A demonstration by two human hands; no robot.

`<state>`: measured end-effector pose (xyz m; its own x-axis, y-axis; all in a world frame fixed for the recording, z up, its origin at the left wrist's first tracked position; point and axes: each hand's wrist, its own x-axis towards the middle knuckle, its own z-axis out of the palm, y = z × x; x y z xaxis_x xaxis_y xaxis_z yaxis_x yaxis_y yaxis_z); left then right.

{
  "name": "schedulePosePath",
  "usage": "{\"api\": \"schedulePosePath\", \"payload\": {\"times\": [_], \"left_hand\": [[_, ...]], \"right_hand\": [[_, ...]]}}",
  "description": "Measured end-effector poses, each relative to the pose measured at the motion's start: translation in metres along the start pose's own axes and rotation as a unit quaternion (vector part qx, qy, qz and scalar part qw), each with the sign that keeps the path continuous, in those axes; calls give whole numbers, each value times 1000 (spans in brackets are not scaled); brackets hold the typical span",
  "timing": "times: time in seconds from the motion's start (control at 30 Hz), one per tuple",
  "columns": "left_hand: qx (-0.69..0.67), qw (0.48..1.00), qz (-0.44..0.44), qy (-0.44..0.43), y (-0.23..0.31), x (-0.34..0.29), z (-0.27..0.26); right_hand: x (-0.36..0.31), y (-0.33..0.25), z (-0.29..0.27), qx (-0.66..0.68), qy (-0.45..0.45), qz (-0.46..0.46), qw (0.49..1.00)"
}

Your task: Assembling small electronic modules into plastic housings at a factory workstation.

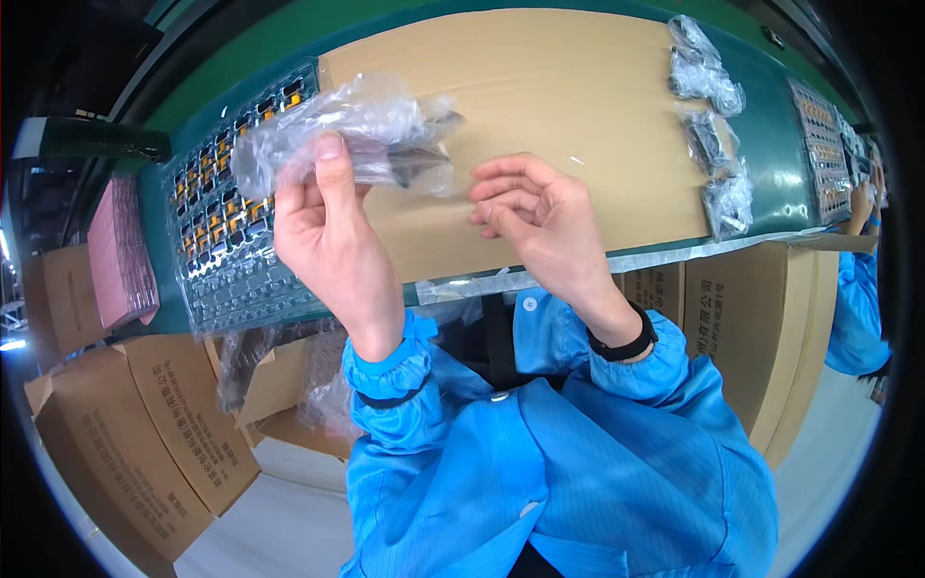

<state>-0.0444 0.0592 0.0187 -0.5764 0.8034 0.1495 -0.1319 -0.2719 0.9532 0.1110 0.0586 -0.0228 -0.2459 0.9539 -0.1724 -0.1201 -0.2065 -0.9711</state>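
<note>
A blue smock (597, 462) lies nearest the camera, worn by the person at the near edge of the bench (771, 183). The bench is green, and a tan cardboard sheet (540, 77) covers its middle. Below the near edge stand brown cartons (145, 433), some toward the left corner and more to the right. A clear tray (226, 212) lies toward the bench's left end, with rows of black-and-yellow parts and clear pockets nearer the front edge. A pink stack (120, 255) stands at the left end.

The left hand (337, 250) holds a crumpled clear plastic bag (376, 111) above the sheet's left part, thumb on top and fingers beneath, gripping it. Something dark shows at the bag's right end, too blurred to identify. The right hand (554, 217) hovers over the sheet, apart from the bag, its fingers loosely curled and released. Clear-wrapped packs (708, 77) line the sheet's right edge. A black wristband (631, 337) circles the right wrist.
</note>
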Motion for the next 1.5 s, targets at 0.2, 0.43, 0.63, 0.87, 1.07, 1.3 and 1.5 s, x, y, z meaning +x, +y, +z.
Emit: {"api": "schedulePosePath", "payload": {"times": [0.2, 0.43, 0.63, 0.87, 1.07, 1.3, 1.5], "left_hand": [[-67, 996, -53, -25, -2, -4, -2], [8, 998, -64, -4, -10, -7, -13], [144, 988, 1, 53, -6, -14, -23], [130, 990, 57, -10, 2, -23, -19], [227, 954, 106, -163, 4, -27, -12], [302, 947, -106, -40, 38, -67, -191], [593, 705, -389, -3, -47, -167, -470]], "right_hand": [[0, -25, 4, 225, -57, 98, 968], [14, -18, -10, 210, 117, -10, 971], [27, -59, -21, 0, 185, -153, 971], [34, -78, -16, 45, 115, -239, 963], [22, -73, 6, 68, -20, -351, 934], [-5, -51, -15, -495, -18, -287, 820], [4, -16, -18, -575, -19, -266, 773]]}}
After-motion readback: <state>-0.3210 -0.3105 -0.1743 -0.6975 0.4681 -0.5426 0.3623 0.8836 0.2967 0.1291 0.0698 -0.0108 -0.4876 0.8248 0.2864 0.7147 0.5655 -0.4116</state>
